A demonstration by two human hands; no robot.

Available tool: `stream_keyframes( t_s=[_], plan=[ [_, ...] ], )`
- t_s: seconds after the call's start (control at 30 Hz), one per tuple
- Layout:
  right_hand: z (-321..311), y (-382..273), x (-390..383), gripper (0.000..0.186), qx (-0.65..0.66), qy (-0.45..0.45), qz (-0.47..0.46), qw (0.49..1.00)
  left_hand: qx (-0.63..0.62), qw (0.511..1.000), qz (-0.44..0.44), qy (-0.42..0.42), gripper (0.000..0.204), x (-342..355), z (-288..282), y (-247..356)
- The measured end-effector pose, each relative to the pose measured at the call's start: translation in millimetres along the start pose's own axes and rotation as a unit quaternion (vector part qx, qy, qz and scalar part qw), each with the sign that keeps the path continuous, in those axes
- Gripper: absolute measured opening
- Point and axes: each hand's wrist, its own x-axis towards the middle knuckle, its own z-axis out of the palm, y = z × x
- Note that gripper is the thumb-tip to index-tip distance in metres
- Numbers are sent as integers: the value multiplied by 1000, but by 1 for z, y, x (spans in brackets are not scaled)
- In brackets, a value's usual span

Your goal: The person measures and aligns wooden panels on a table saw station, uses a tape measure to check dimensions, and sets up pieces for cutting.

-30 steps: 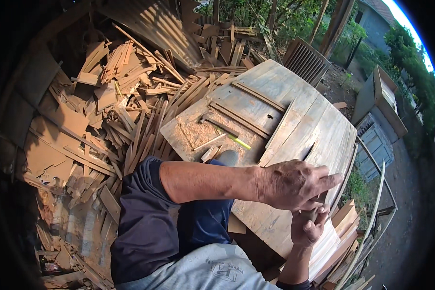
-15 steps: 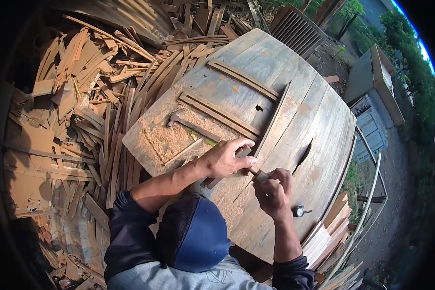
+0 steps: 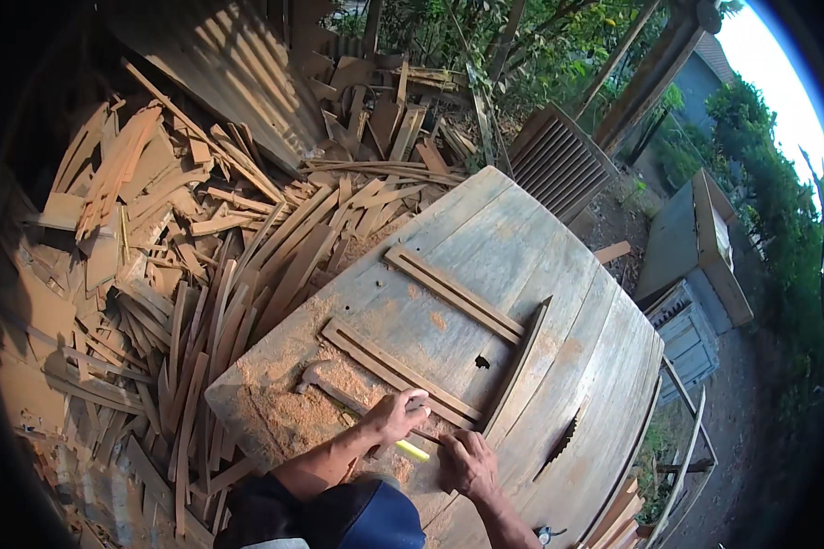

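My left hand is closed around a short wooden piece, mostly hidden by the fingers, over the near part of the plank table. My right hand grips a slim tool whose thin dark shaft points toward the left hand; its kind is unclear. Under the left forearm lies a claw hammer with a yellow-green grip, its head in sawdust. Just beyond the hands are two grooved wooden strips, roughly parallel, their right ends meeting a longer wooden rail.
A toothed saw blade sticks up through a slot in the tabletop, right of my right hand. A tape measure lies near the lower edge. Scrap wood is heaped at the left. A louvred panel stands beyond the table.
The view has tilted up, so the table and hands appear lower. My right hand has turned knuckles up and come closer to the left. More of the hammer's grip shows.
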Motion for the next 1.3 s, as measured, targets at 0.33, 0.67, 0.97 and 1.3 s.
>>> stream_keyframes(
  t_s=[0.33, 0.67, 0.97, 1.3],
  plan=[
    [46, 121, -64, 39, -164, 135, 392, 895, -623, 738, -33, 257, 35, -44, -134, -90],
    [73, 137, 1, 35, -46, 142, 414, 898, -727, 568, -75, 378, 24, -13, -195, -183],
    [89, 144, 65, 30, -62, 120, 386, 913, -268, 692, 1, 670, 10, 119, -292, -245],
    [95, 99, 127, 41, -138, -61, 246, 958, -219, 883, -209, 358, 21, 176, -264, -311]
  ],
)
